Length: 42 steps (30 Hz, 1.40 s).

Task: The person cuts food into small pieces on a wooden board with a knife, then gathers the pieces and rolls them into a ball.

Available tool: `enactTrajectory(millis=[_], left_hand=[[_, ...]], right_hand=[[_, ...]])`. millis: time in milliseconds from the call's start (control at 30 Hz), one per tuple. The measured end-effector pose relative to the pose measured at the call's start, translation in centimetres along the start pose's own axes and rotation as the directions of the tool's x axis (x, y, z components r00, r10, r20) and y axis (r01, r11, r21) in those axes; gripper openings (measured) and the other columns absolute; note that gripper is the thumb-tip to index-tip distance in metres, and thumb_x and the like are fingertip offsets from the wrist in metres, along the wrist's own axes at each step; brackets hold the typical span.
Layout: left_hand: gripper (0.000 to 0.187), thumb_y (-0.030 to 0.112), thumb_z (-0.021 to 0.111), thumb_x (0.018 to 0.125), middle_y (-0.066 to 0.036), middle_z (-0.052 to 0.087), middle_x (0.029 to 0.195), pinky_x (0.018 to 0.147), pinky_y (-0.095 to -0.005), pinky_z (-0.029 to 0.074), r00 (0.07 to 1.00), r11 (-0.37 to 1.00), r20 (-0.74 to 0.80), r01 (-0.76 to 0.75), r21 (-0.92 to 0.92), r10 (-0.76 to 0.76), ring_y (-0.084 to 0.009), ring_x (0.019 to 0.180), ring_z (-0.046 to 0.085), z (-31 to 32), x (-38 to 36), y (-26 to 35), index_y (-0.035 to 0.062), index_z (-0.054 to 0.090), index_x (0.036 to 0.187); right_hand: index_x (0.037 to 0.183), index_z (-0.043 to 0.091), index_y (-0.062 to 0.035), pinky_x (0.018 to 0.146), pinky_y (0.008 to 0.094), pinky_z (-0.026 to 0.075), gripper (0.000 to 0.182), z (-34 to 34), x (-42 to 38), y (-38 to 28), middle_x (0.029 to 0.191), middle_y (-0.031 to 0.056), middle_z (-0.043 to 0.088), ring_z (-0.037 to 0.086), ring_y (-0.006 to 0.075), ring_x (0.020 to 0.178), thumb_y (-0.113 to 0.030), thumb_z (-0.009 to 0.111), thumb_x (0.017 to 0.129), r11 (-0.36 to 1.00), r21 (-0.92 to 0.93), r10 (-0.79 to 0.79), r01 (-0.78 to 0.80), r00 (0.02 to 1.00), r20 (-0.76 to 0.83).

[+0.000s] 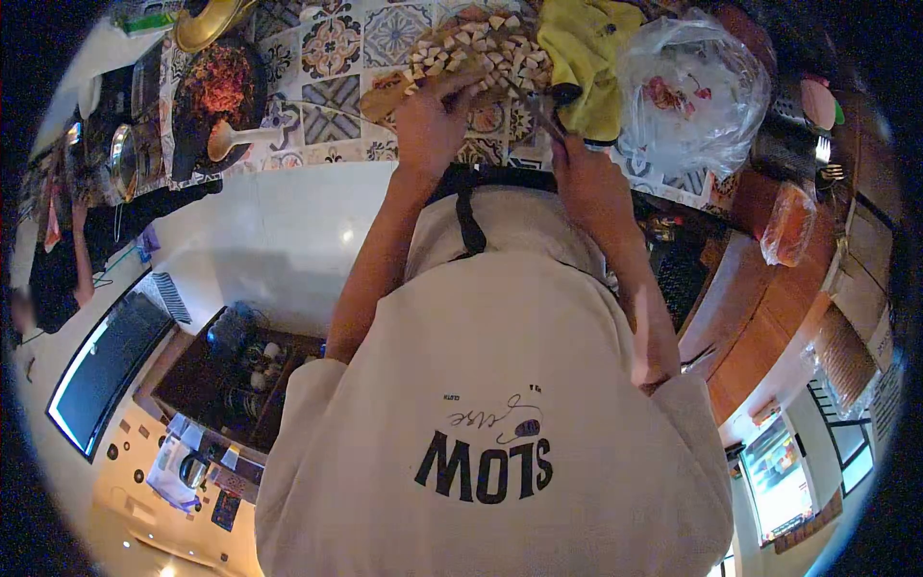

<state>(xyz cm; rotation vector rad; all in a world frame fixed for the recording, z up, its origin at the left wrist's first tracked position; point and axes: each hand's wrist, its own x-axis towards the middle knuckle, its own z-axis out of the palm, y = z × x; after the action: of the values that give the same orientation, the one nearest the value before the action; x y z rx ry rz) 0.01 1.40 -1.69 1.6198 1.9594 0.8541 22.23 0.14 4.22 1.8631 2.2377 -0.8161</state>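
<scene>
Pale diced pieces (490,53) are heaped on a wooden board (385,99) at the top middle. My left hand (436,117) lies at the near left edge of the heap, its fingers bent together and touching the pieces; what they press on is hidden. In my right hand (588,173) is a knife (540,113), its blade pointing up and left toward the pieces. Just beyond that hand lies a yellow cloth (588,58). To its right sits a clear plastic bag (692,96) with small red bits inside.
On the left, a dark pan (240,82) holds a red chopped mixture beside a wooden spoon (226,141). A brass-coloured bowl (204,21) stands behind it. Forks (825,159) and a wrapped orange packet (788,226) lie right. Another person's arm (81,245) shows far left.
</scene>
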Motion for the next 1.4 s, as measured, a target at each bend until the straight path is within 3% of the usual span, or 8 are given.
enactTrajectory(millis=[267,300,400,433,1033,1133,1333,1400], left_hand=[[0.024,0.020,0.070,0.083,-0.014,0.074,0.091,0.074,-0.0371,0.057,0.993,0.991,-0.030,0.120,0.066,-0.118,-0.0299,0.075,0.071,-3.3,3.4,2.6,0.0134,0.076,0.105],[0.025,0.019,0.070,0.081,-0.014,0.074,0.095,0.076,-0.0378,0.058,0.994,0.991,-0.077,-0.068,0.113,0.077,-0.0301,0.079,0.071,-2.5,4.4,0.3,0.0166,0.076,0.105],[0.027,0.019,0.070,0.080,-0.013,0.073,0.097,0.078,-0.0406,0.058,0.954,0.915,0.064,-0.301,0.267,0.294,-0.0312,0.087,0.070,-2.6,6.6,-0.9,0.0200,0.076,0.106],[0.027,0.020,0.071,0.079,-0.013,0.073,0.098,0.081,-0.0431,0.057,0.954,0.915,0.160,-0.291,0.278,0.255,-0.0319,0.093,0.069,-2.7,6.9,-0.9,0.0211,0.076,0.105],[0.031,0.043,0.073,0.075,-0.014,0.071,0.093,0.082,-0.0469,0.056,0.986,0.820,0.165,-0.075,0.568,-0.024,-0.0371,0.090,0.066,-2.1,5.8,2.3,0.0148,0.078,0.089],[0.030,0.041,0.073,0.074,-0.013,0.071,0.090,0.080,-0.0456,0.056,0.983,0.741,0.069,-0.173,0.648,0.169,-0.0362,0.088,0.066,-1.5,5.9,1.6,0.0147,0.077,0.088],[0.022,0.037,0.074,0.076,-0.011,0.073,0.087,0.076,-0.0427,0.056,0.965,0.877,0.009,-0.243,0.415,0.263,-0.0324,0.079,0.068,-3.0,5.3,1.6,0.0178,0.078,0.085],[0.021,0.037,0.075,0.077,-0.011,0.073,0.086,0.075,-0.0418,0.056,0.985,0.911,0.091,-0.172,0.374,0.148,-0.0310,0.079,0.069,-3.6,3.9,1.9,0.0179,0.078,0.085]], right_hand=[[0.105,0.056,-0.0037,0.063,0.0584,0.053,0.030,1.7,0.8,0.2,0.075,0.0260,0.066,0.066,0.0463,0.069,-0.032,0.048,0.101,0.995,-0.004,-0.099,0.099,0.995,0.031],[0.106,0.056,-0.0036,0.063,0.0582,0.053,0.030,1.8,1.1,0.0,0.076,0.0261,0.066,0.066,0.0461,0.070,-0.032,0.048,0.100,0.993,-0.001,-0.115,0.115,0.992,0.047],[0.108,0.057,-0.0036,0.064,0.0579,0.053,0.031,1.7,1.8,-0.2,0.078,0.0266,0.067,0.067,0.0458,0.073,-0.032,0.049,0.100,0.989,-0.006,-0.146,0.147,0.987,0.069],[0.110,0.057,-0.0036,0.065,0.0579,0.053,0.031,1.5,1.9,0.0,0.079,0.0267,0.067,0.067,0.0457,0.074,-0.032,0.049,0.099,0.990,-0.018,-0.142,0.143,0.988,0.065],[0.111,0.055,-0.0035,0.069,0.0584,0.052,0.031,0.8,0.5,0.9,0.084,0.0262,0.067,0.066,0.0462,0.079,-0.032,0.047,0.101,0.997,0.046,-0.062,0.056,0.989,0.132],[0.111,0.054,-0.0035,0.068,0.0582,0.052,0.030,0.7,0.5,1.1,0.083,0.0261,0.067,0.066,0.0463,0.078,-0.032,0.046,0.101,0.997,0.044,-0.071,0.066,0.988,0.134],[0.107,0.053,-0.0038,0.066,0.0590,0.052,0.030,-0.4,-0.4,1.2,0.080,0.0277,0.067,0.066,0.0479,0.076,-0.033,0.046,0.102,0.994,0.099,-0.067,0.056,0.990,0.122],[0.106,0.052,-0.0040,0.066,0.0593,0.051,0.030,-0.6,-0.6,1.0,0.079,0.0281,0.066,0.066,0.0484,0.076,-0.033,0.046,0.102,0.993,0.110,-0.051,0.038,0.991,0.122]])
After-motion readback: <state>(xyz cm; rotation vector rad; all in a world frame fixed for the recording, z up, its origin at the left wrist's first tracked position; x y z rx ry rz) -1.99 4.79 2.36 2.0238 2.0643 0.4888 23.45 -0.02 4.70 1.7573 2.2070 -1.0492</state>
